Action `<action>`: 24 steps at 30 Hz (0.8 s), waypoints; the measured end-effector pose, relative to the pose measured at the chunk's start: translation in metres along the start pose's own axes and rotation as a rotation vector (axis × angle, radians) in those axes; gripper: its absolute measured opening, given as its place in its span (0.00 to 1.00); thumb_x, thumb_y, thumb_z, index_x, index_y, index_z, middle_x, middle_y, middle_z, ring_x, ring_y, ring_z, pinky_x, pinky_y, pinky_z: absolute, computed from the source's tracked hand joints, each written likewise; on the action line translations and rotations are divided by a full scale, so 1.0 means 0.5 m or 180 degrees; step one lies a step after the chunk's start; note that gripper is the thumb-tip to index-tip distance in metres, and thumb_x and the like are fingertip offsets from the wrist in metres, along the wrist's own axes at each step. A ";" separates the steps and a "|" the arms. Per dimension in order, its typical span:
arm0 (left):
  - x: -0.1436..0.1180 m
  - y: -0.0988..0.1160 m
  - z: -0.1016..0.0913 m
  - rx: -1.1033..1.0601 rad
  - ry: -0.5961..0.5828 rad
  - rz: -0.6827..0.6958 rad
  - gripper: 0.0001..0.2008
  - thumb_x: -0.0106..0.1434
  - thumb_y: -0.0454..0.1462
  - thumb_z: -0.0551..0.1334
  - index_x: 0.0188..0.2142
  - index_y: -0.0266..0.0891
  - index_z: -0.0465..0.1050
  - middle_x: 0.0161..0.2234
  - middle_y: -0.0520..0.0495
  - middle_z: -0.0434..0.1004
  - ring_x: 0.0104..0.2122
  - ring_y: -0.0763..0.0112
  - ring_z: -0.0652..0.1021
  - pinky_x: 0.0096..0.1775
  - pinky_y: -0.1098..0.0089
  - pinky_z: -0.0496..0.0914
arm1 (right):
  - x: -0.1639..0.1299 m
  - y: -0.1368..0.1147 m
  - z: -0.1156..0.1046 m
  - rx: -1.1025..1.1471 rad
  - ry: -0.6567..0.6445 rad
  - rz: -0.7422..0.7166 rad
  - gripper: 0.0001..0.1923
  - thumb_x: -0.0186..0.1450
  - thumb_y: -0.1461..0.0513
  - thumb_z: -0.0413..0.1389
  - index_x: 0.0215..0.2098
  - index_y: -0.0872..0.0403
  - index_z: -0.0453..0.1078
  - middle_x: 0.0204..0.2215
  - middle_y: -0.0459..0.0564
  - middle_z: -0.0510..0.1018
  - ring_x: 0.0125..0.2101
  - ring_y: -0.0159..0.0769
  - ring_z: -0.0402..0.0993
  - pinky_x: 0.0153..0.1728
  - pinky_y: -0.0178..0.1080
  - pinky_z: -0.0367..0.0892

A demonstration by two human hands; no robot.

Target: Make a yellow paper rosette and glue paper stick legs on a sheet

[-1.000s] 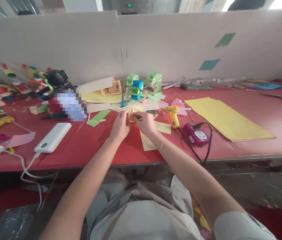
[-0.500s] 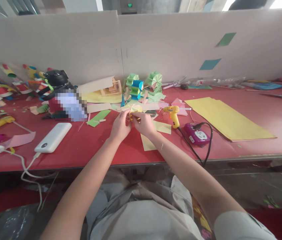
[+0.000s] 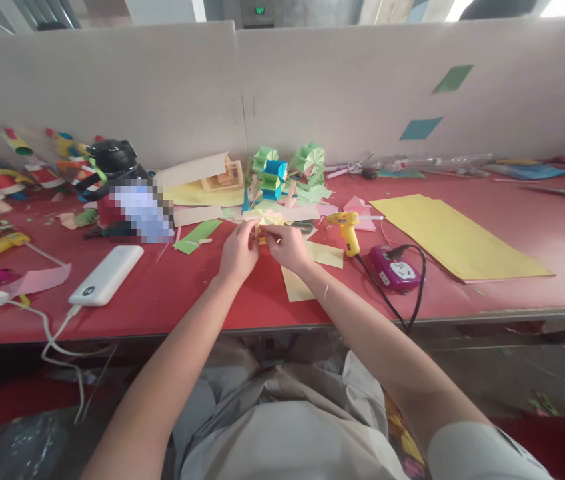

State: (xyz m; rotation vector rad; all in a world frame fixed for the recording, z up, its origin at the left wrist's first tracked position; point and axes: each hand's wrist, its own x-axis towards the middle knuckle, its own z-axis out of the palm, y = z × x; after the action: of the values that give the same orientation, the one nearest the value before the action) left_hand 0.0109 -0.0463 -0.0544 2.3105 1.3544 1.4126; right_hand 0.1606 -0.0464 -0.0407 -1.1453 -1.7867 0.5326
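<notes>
My left hand point(image 3: 238, 251) and my right hand point(image 3: 288, 247) meet over the red table point(image 3: 162, 300), both pinching a small folded yellow paper piece point(image 3: 268, 219) between their fingertips. The piece is pleated like a fan and sits just above the tabletop. Under my right wrist lies a flat yellow paper sheet point(image 3: 296, 285). A yellow glue gun point(image 3: 346, 230) stands just right of my right hand, its black cord running to a purple power strip point(image 3: 394, 268).
Green and blue folded paper models point(image 3: 287, 170) stand behind my hands by the grey partition. A large yellow sheet point(image 3: 455, 237) lies at right. A white power bank point(image 3: 106, 274) with its cable, green strip point(image 3: 197, 236), black jug point(image 3: 112, 160) and coloured craft figures are at left.
My fingers have turned and pressed the yellow folded piece slightly; it now sits a little lower and more spread out. The arms have hardly moved.
</notes>
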 end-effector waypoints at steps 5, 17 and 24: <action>0.002 -0.004 -0.008 -0.0084 0.0144 -0.0247 0.23 0.58 0.24 0.59 0.52 0.43 0.69 0.43 0.45 0.81 0.39 0.64 0.81 0.41 0.66 0.75 | -0.004 -0.006 -0.004 0.0148 0.0105 -0.0227 0.17 0.61 0.69 0.51 0.42 0.54 0.79 0.35 0.50 0.84 0.32 0.35 0.78 0.35 0.36 0.70; 0.008 -0.003 -0.029 0.1008 0.0512 0.0227 0.12 0.64 0.30 0.61 0.47 0.42 0.73 0.39 0.44 0.85 0.35 0.59 0.83 0.37 0.65 0.70 | 0.010 0.023 -0.030 -0.0563 0.0478 -0.1446 0.14 0.68 0.64 0.56 0.50 0.48 0.76 0.50 0.55 0.72 0.42 0.39 0.71 0.44 0.44 0.71; 0.014 0.010 -0.031 0.1211 0.0849 0.0999 0.09 0.65 0.29 0.59 0.42 0.41 0.74 0.34 0.46 0.83 0.36 0.62 0.81 0.40 0.63 0.65 | 0.008 0.011 -0.028 -0.0877 0.0509 -0.1533 0.09 0.68 0.65 0.55 0.44 0.51 0.75 0.47 0.56 0.72 0.39 0.38 0.73 0.39 0.41 0.72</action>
State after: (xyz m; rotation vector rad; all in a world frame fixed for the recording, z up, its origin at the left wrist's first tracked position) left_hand 0.0034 -0.0494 -0.0386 2.7574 1.4918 1.7366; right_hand 0.1748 -0.0421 -0.0361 -0.8589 -1.9452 -0.0900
